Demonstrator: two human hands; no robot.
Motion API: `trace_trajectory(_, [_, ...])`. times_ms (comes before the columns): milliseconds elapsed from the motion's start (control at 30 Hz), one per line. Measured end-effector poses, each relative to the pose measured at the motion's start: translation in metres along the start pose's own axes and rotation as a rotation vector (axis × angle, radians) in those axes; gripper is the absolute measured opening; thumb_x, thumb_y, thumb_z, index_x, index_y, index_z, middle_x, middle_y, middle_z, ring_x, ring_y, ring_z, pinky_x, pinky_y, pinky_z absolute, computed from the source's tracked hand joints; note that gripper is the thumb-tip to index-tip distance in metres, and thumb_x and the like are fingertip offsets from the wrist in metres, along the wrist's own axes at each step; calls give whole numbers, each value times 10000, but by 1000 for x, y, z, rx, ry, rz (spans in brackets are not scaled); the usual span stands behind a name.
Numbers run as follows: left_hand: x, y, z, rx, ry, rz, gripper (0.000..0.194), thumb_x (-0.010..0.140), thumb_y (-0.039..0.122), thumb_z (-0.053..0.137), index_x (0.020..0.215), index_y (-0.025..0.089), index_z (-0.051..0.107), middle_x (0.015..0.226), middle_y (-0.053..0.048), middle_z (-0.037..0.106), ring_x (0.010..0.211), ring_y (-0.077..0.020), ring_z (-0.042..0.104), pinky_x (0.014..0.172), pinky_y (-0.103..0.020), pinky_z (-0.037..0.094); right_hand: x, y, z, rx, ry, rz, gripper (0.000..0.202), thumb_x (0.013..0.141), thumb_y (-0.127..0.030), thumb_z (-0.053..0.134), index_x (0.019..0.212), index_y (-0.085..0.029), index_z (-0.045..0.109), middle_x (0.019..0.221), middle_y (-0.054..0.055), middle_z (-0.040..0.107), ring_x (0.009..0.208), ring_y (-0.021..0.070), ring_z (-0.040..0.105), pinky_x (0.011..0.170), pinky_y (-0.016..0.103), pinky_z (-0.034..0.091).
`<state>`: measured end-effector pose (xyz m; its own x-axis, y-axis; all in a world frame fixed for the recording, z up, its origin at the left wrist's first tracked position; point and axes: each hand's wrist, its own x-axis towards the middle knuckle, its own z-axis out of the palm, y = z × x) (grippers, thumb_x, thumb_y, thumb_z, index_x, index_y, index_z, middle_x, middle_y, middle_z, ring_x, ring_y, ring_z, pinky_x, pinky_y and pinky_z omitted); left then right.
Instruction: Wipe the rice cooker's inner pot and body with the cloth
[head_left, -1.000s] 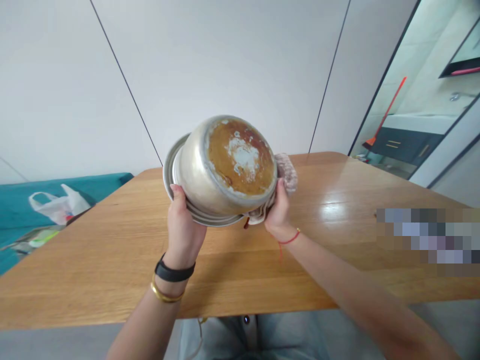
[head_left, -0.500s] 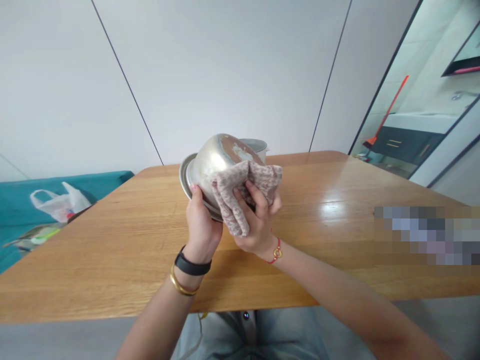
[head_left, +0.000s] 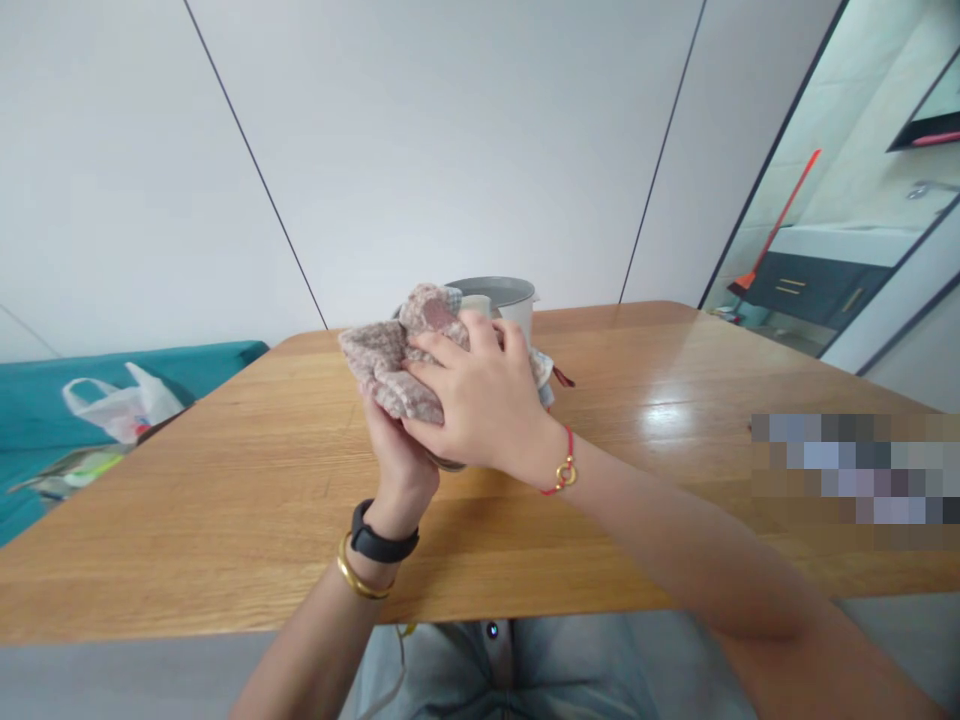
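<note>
Near the table's middle, a metal bowl (head_left: 451,464) is held tilted above the wood, and only slivers of it show. My left hand (head_left: 399,455) grips it from the left and below, its fingertips partly hidden. A fluffy brownish-pink cloth (head_left: 379,365) lies over the bowl's outside. My right hand (head_left: 484,400) presses the cloth onto the bowl, fingers bent over the fabric. To the right of that hand, a pale cloth edge (head_left: 541,372) with a dark red loop sticks out.
A white container (head_left: 523,318) with a grey rim stands behind my hands on the wooden table (head_left: 247,480). To the left, a plastic bag (head_left: 131,405) lies on a teal seat (head_left: 217,365). A blurred-out patch covers the table's right side. A pale wall rises behind.
My right hand has moved up and left with the cloth, which now covers most of the bowl. The bowl has turned, and its scuffed base no longer shows. My left hand stays nearly in place.
</note>
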<state>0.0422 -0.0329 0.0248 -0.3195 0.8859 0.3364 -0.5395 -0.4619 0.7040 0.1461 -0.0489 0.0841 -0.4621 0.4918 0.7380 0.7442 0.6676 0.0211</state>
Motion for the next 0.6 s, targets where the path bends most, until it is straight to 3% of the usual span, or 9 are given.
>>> trace_trajectory(100, [-7,9,1,-19,-20,-136,579,916,667,456,969,167,744,1075,-118,764,1229,-305,628,1038,-406,514,28,20,-20,155,-16,138,361,808,-563,685,908,-227,774,1107,86,723,1203,395,486,1016,582,316])
trace_trajectory(200, [-9,22,-8,4,-35,-185,450,877,579,589,988,175,753,1104,-111,761,1219,-333,632,1026,-460,527,43,58,-29,547,-17,330,367,727,-577,762,778,-214,741,832,45,716,1005,304,603,918,453,438])
trace_trajectory(300, [-5,31,-17,15,-30,-177,424,876,559,598,991,182,755,1095,-104,762,1214,-345,634,1038,-488,518,36,95,-21,920,99,508,418,740,-634,718,765,-216,713,727,6,672,845,219,631,790,341,495])
trace_trajectory(367, [0,33,-21,7,-34,-199,435,900,561,561,976,179,755,1072,-108,766,1205,-349,638,1051,-498,505,19,107,-8,1023,216,613,464,747,-689,675,765,-225,698,732,1,664,810,197,633,757,312,507])
trace_trajectory(467, [7,30,-23,-37,-29,-219,422,921,529,535,977,171,751,1104,-111,759,1206,-340,638,1068,-491,489,-16,99,13,970,285,664,435,785,-679,644,851,-254,709,858,13,695,906,211,641,840,338,516])
trace_trajectory(600, [13,18,-21,-91,51,-147,399,938,477,508,1027,164,740,1154,-94,749,1217,-309,632,1080,-456,480,-58,53,21,662,271,416,270,872,-479,617,1066,-320,716,1260,18,652,1240,256,520,1105,463,385])
